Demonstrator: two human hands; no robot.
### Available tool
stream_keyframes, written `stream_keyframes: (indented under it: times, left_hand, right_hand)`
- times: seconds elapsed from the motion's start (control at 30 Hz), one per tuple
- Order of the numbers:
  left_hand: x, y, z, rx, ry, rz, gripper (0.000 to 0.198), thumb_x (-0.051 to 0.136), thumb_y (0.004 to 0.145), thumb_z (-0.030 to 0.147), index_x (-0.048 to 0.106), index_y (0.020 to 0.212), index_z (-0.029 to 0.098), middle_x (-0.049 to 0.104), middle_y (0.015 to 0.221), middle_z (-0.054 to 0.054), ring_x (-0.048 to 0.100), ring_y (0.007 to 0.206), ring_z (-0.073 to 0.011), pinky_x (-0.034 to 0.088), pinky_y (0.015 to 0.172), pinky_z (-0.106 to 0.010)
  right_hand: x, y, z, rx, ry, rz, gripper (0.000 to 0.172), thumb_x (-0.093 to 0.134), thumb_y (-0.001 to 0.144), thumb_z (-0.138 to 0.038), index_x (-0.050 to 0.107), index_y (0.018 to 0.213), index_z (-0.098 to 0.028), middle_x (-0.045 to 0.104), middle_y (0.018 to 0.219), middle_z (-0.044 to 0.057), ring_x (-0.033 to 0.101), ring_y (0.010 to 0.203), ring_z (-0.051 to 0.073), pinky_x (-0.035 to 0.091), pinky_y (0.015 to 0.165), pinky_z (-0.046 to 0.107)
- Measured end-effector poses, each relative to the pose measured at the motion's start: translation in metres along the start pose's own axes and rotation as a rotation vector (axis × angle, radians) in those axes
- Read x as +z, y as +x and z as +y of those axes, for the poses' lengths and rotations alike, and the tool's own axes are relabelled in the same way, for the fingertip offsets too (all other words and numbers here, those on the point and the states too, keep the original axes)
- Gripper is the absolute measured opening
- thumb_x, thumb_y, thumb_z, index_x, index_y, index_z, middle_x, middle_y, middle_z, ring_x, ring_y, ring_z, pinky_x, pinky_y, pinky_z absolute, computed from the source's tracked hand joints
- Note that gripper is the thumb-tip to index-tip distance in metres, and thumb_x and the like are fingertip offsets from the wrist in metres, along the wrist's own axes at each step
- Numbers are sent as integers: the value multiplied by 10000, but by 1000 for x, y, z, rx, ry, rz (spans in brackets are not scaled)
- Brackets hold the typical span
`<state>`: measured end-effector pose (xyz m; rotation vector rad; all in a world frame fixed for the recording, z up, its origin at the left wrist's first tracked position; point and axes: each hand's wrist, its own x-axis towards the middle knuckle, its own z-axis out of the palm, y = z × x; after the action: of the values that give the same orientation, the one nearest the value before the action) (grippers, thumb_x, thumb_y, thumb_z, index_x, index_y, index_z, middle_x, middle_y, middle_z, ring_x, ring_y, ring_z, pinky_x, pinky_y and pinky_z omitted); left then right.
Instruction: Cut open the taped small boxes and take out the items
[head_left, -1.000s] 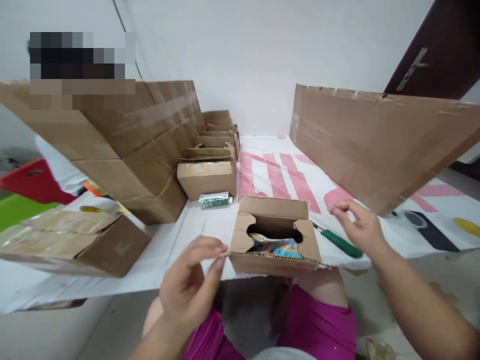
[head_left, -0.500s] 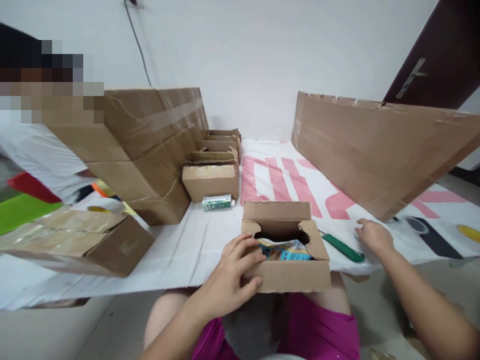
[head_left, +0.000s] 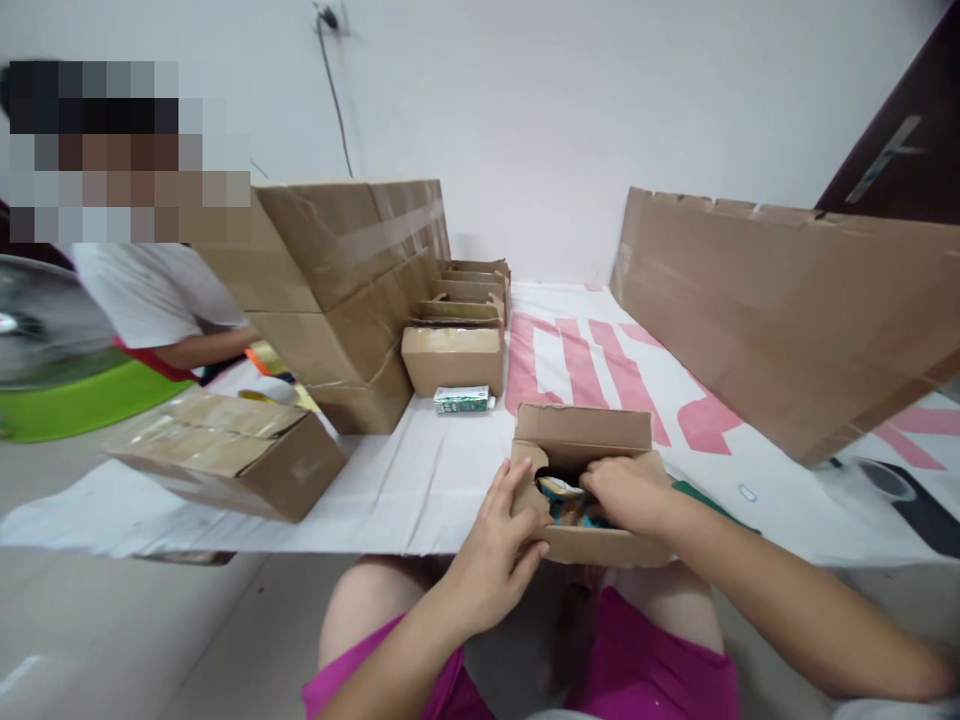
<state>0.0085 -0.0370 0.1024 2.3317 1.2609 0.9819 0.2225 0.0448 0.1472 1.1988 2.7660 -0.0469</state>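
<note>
A small open cardboard box [head_left: 592,545] sits at the table's front edge, its back flap standing up. My left hand [head_left: 504,550] grips the box's left side, fingers over the wall and thumb at the front. Inside lies a printed blue and tan packet [head_left: 562,500]. My right hand [head_left: 626,493] reaches into the box from the right; its fingertips are hidden by the packet and the walls. A green-handled tool [head_left: 712,502] lies right of the box, partly behind my right forearm.
Beyond the box lies a small green and white carton [head_left: 461,401], before a row of cardboard boxes [head_left: 454,362]. Stacked boxes [head_left: 330,260] stand at left, a large cardboard panel [head_left: 772,300] at right. A closed box [head_left: 240,450] and a seated person [head_left: 157,300] are far left.
My right hand has moved left from the tabletop into the box. The left hand stays on the box's left side. The view has shifted left, showing more of the other person.
</note>
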Motion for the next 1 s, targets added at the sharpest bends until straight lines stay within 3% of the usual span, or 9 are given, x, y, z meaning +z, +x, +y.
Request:
stream_keyframes:
  times: [0.1,0.23,0.4,0.53,0.7,0.8,0.9,1.0]
  left_hand:
    - [4,-1,-3,16,-6,18,298,587,792,69,650,1052,201,305,1512,-154,244,1436,-356,329,1105,-608]
    - [14,-4,-9,15,-31,116,346,569,818,78,646,1119,230,309,1503,-155,345,1396,-334,416,1065,-536]
    - [17,-6,-16,5,-43,232,355,474,870,62,655,1110,250,264,1534,-125,413,1365,-295,483,1016,-420]
    - [4,-1,-19,-54,19,264,264,457,879,78,650,1003,210,356,1481,-147,518,1281,-262,536,927,-352]
    - [-26,1,-34,-133,189,341,220,443,879,103,628,943,203,477,1395,-113,542,1247,-224,519,942,-331]
    - [-45,-2,-59,-220,312,420,212,447,876,139,639,928,211,479,1397,-93,564,1207,-238,517,941,-358]
    - [-57,-2,-87,-341,390,485,232,446,855,136,646,956,196,497,1356,-121,575,1172,-270,504,957,-416]
    - [-56,3,-96,-366,484,606,290,449,841,113,626,1068,150,478,1332,-182,516,1228,-319,448,1009,-495]
  right_hand:
    - [9,5,7,-31,-25,-44,183,563,805,-92,714,770,-190,720,786,80,685,750,210,453,656,265]
    - [7,-1,10,-58,102,134,210,489,859,-124,682,807,-188,690,801,64,647,782,193,446,701,273]
    - [-6,-12,16,115,626,606,183,469,889,-276,634,851,-206,666,821,42,617,773,189,470,699,290]
    - [-23,-25,27,345,1043,940,187,559,848,-395,615,847,-217,646,746,20,581,648,169,469,583,268]
    - [-29,-44,45,375,1094,1375,240,635,838,-432,617,906,-202,646,782,4,556,638,140,464,574,253]
    - [-10,-51,58,372,1038,1372,223,627,851,-420,627,895,-202,627,729,-14,550,621,134,456,565,245]
    - [20,-52,65,344,851,1204,187,586,881,-379,650,876,-203,633,716,-7,571,619,145,460,563,254]
    - [52,-45,58,145,629,1030,160,542,907,-303,673,892,-211,686,815,35,632,748,182,499,678,301]
